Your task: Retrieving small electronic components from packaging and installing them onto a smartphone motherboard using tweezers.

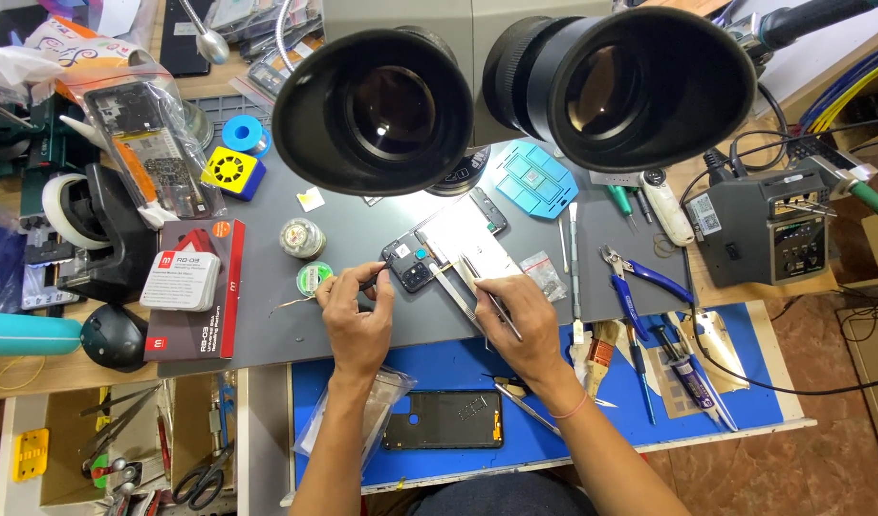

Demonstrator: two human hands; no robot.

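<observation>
This is a small electronics repair workshop, a bench for fixing phones. Two big black microscope eyepieces [515, 91] hang over a grey work mat [362, 229], where an opened phone [439, 253] lies with its insides showing. A soldering station [769, 229] sits on the side, with blue-handled pliers [639, 277], screwdrivers [639, 368] and tweezers [491, 296] close by. A tape dispenser [95, 229], a solder spool [302, 238] and scissors [205, 478] crowd the edges.
</observation>
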